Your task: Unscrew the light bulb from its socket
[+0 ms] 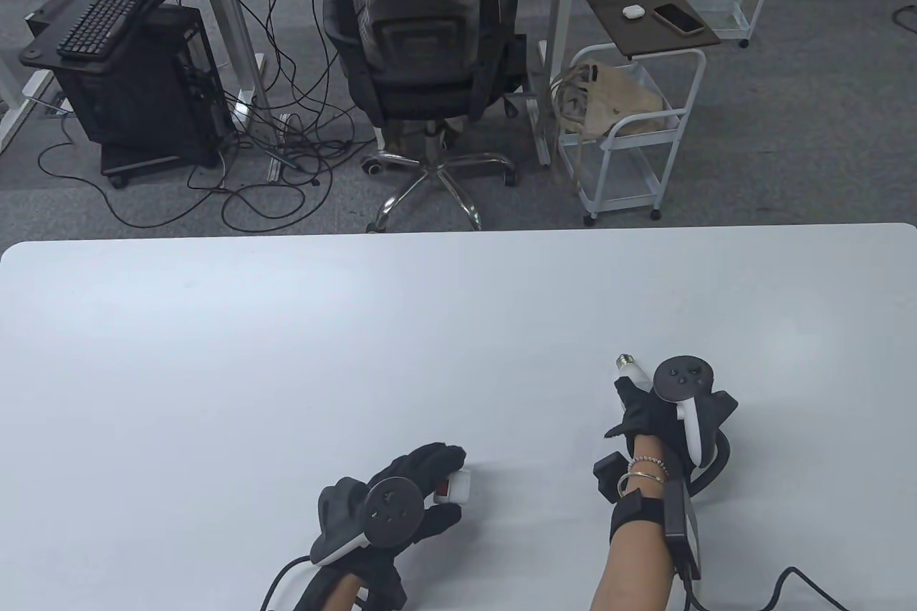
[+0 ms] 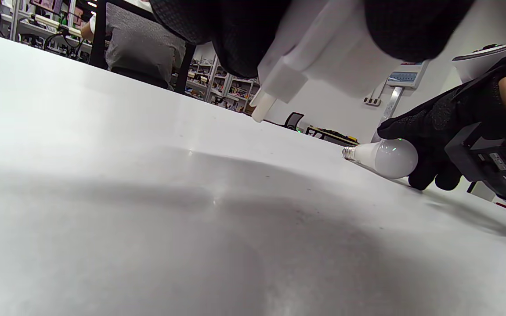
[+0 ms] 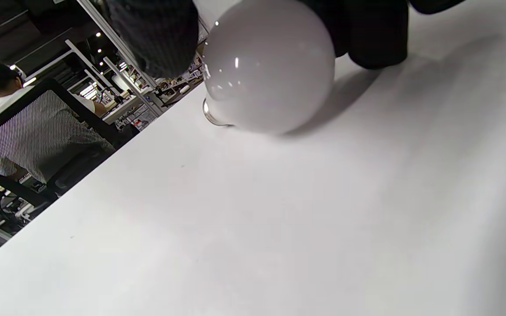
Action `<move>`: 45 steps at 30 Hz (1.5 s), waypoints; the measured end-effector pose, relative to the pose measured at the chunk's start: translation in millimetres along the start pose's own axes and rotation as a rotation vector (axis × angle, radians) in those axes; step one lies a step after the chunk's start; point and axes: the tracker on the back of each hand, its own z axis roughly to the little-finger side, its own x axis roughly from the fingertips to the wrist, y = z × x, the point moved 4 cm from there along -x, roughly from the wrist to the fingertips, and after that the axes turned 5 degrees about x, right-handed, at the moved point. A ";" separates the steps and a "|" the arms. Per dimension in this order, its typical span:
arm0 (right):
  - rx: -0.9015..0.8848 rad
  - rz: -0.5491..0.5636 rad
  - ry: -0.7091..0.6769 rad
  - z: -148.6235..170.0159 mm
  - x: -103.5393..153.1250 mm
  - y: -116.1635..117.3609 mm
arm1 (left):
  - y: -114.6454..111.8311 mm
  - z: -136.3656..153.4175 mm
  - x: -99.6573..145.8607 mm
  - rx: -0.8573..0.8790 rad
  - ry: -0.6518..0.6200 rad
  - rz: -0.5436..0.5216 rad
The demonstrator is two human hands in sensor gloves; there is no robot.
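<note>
A white light bulb point(image 1: 633, 370) lies on its side on the white table point(image 1: 358, 353), its metal screw base pointing away from me. My right hand point(image 1: 640, 410) holds the bulb's globe point(image 3: 270, 66) against the table; the bulb also shows in the left wrist view point(image 2: 387, 157). The bulb is out of the socket. My left hand point(image 1: 423, 482) grips the white socket adapter point(image 1: 454, 487), which has a red switch, low over the table near the front edge. In the left wrist view the socket point(image 2: 319, 48) sits between my fingers, with a plug pin sticking out.
The table's far edge point(image 1: 458, 233) runs across the middle of the table view. Beyond it stand an office chair point(image 1: 423, 45), a white cart point(image 1: 630, 131) and a computer stand point(image 1: 129, 66). A cable point(image 1: 795, 579) trails from my right wrist.
</note>
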 end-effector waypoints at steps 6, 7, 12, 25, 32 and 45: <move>-0.024 -0.004 0.009 2.4 -0.6 -2.4 | -0.7 -0.7 -0.1 -0.010 -0.002 0.003; -0.024 -0.005 0.011 2.6 -0.7 -2.6 | -0.7 -0.9 -0.1 -0.014 -0.002 0.004; -0.026 -0.006 0.014 2.8 -0.8 -3.1 | -1.0 -1.1 -0.2 -0.018 -0.002 0.007; -0.012 -0.007 0.017 2.5 -1.6 -4.5 | -1.7 -2.2 -0.5 -0.030 -0.001 0.014; -0.009 -0.006 0.019 2.6 -2.0 -5.6 | -1.9 -2.4 -0.6 -0.030 -0.001 0.016; 0.043 0.072 -0.206 -12.4 32.1 -34.4 | 6.4 -3.0 0.6 0.040 0.016 -0.039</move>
